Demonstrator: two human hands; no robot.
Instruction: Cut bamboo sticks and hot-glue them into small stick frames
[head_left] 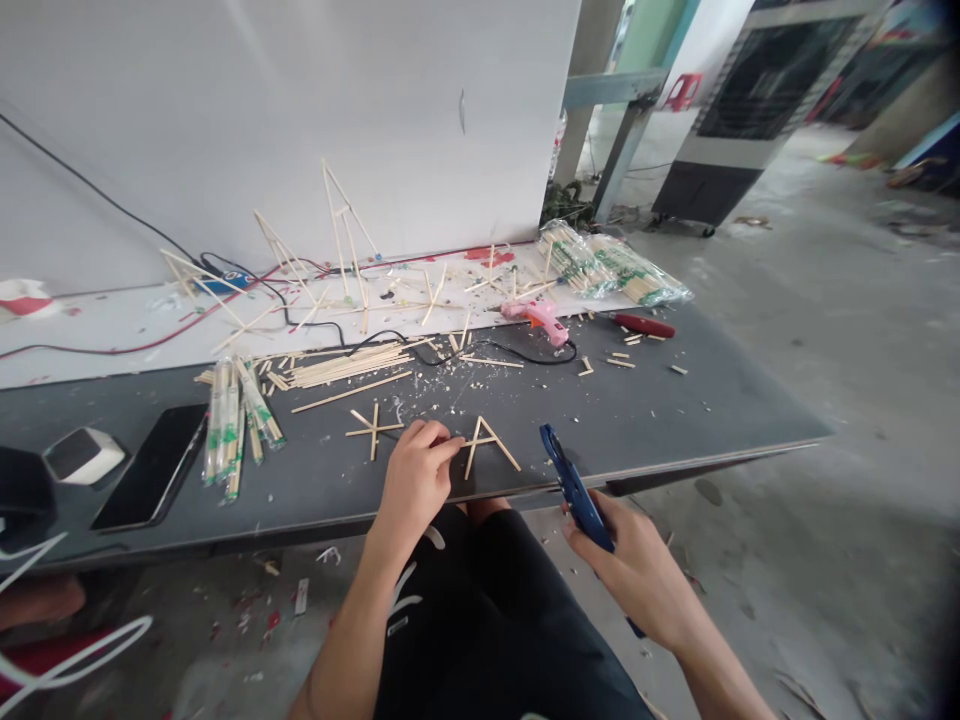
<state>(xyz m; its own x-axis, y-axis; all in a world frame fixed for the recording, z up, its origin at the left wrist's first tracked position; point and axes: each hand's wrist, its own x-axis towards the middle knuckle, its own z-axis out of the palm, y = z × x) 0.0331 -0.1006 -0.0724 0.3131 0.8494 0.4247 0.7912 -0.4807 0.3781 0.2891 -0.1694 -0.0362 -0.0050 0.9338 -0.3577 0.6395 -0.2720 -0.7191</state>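
Note:
My left hand [424, 465] is closed, its fingertips pinching one end of a small A-shaped stick frame [491, 440] near the table's front edge. A star of crossed sticks [374, 430] lies just left of that hand. Wrapped in my right hand [619, 560] is a blue cutting tool [574, 490], held off the front edge with its head pointing up and away from me. Behind my left hand lies a pile of loose sticks [352, 364]. The pink glue gun [540, 318] rests further back.
The grey table [720, 400] holds a phone [154, 465], wrapped stick bundles [232, 420], a white device [84, 455] and a red-handled tool [643, 325]. Triangular stick frames [349, 245] stand by the wall. Packed sticks [637, 270] lie back right. Black cable crosses the tabletop.

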